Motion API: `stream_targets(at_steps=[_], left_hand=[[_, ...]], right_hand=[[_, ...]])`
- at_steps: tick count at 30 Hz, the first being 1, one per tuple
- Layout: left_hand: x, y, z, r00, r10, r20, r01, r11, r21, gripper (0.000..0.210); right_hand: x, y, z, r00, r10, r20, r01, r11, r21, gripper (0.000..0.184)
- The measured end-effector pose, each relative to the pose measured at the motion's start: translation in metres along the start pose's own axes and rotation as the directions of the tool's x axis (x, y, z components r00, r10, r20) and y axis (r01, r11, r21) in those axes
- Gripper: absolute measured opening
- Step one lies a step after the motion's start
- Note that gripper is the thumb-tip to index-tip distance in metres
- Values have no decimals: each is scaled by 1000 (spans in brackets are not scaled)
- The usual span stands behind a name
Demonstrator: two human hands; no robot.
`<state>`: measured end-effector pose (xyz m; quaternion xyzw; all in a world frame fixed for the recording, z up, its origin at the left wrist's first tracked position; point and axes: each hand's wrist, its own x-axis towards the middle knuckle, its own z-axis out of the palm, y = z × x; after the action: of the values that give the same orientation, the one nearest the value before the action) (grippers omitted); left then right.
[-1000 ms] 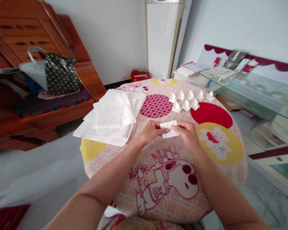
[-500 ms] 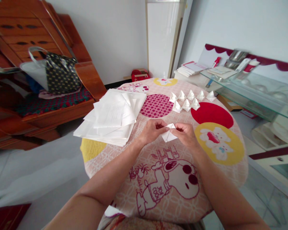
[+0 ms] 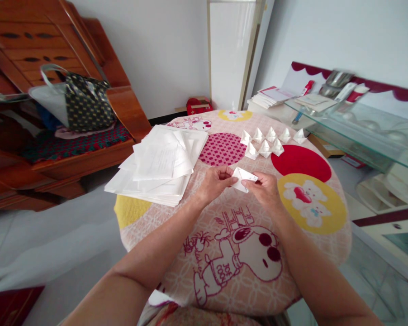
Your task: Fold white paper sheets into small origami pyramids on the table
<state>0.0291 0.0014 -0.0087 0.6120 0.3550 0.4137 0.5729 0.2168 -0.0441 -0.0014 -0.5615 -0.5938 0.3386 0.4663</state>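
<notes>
A small piece of folded white paper [image 3: 242, 177] is pinched between my two hands, just above the table's middle. My left hand [image 3: 218, 182] grips its left edge between thumb and fingers. On the other side, my right hand [image 3: 263, 185] has its thumb on the front face and its fingers behind, partly hidden by the paper. Beyond the hands, several folded white paper boats [image 3: 264, 148] stand in two rows. To the left lies a pile of white paper sheets [image 3: 153, 158], some loose and askew on top.
The round table wears a patterned cloth [image 3: 177, 235]. At right is a glass-topped stand [image 3: 367, 131] holding papers, a red bottle [image 3: 307, 87] and metal bowls [image 3: 338, 79]. A wooden bench [image 3: 129, 113] with a dotted bag [image 3: 88, 104] is at left.
The folded paper has been turned and lifted slightly, its longer part now pointing right with small marks showing. Both hands keep hold of it, and the right fingers have shifted.
</notes>
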Motion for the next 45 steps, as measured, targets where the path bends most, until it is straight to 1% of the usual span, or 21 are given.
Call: stream_targets(at_steps=[3, 5, 8, 10, 12, 14, 15, 17, 19, 21, 22, 24, 27, 29, 31, 34, 36, 38, 40, 43, 45], left_hand=[[-1, 0, 1, 998, 64, -3, -63, 992, 113, 27], [-1, 1, 2, 990, 139, -24, -130, 966, 222, 25], [-2, 3, 3, 968, 247, -32, -215, 892, 397, 10], [-3, 4, 2, 953, 302, -10, -256, 823, 507, 7], [-2, 3, 0, 938, 344, 39, -296, 738, 607, 13], [-1, 2, -2, 925, 363, 110, -335, 644, 688, 16], [-1, 1, -3, 920, 361, 154, -354, 595, 721, 17], [1, 0, -6, 913, 322, 253, -391, 502, 771, 19], [1, 1, -8, 907, 241, 346, -418, 419, 806, 21], [0, 2, -9, 904, 144, 402, -427, 359, 830, 20], [-1, 3, -10, 903, 99, 418, -426, 341, 838, 19], [-4, 5, -11, 902, 22, 430, -412, 338, 846, 17], [-6, 7, -13, 909, -31, 416, -376, 374, 848, 18], [-5, 6, -15, 913, -27, 408, -364, 404, 839, 17], [-3, 3, -18, 907, -22, 420, -368, 444, 817, 16], [3, -4, -23, 900, -24, 435, -353, 546, 760, 16], [5, -8, -25, 910, -12, 415, -318, 621, 716, 15], [6, -8, -26, 924, -9, 382, -279, 667, 690, 12], [7, -7, -26, 931, -34, 363, -246, 678, 693, 12], [8, -5, -24, 938, -87, 336, -198, 663, 722, 15], [10, -5, -23, 947, -110, 301, -157, 661, 734, 17]], right_hand=[[1, -2, -1, 988, -144, -53, 131, 971, -199, 30], [1, -1, -1, 965, -260, -43, 230, 911, -342, 27], [2, 4, -1, 915, -402, 45, 362, 765, -532, 21], [2, 8, -1, 881, -451, 142, 433, 650, -624, 20], [2, 10, 0, 855, -460, 241, 485, 541, -687, 22], [1, 9, 1, 845, -432, 316, 508, 460, -728, 23], [0, 7, 2, 848, -401, 347, 510, 434, -743, 24], [-1, 2, 4, 859, -309, 408, 508, 412, -756, 24], [-3, -3, 6, 862, -198, 466, 504, 425, -752, 20], [-5, -7, 7, 858, -119, 499, 493, 463, -737, 13], [-5, -7, 6, 857, -100, 506, 486, 487, -726, 10], [-5, -6, 4, 853, -91, 514, 478, 531, -700, 11], [-4, -2, 1, 838, -105, 536, 490, 580, -651, 18], [-3, 1, -2, 827, -111, 551, 495, 609, -620, 21], [-3, 2, -3, 824, -109, 556, 485, 641, -595, 24], [-2, 1, -5, 827, -102, 553, 455, 699, -551, 29], [-2, 0, -5, 837, -104, 537, 423, 746, -515, 31], [0, 2, -5, 858, -91, 505, 369, 793, -485, 30], [1, 4, -5, 885, -44, 464, 288, 835, -470, 28], [3, 7, -5, 911, 79, 406, 135, 871, -472, 26], [4, 6, -6, 913, 164, 375, 36, 881, -472, 23]])
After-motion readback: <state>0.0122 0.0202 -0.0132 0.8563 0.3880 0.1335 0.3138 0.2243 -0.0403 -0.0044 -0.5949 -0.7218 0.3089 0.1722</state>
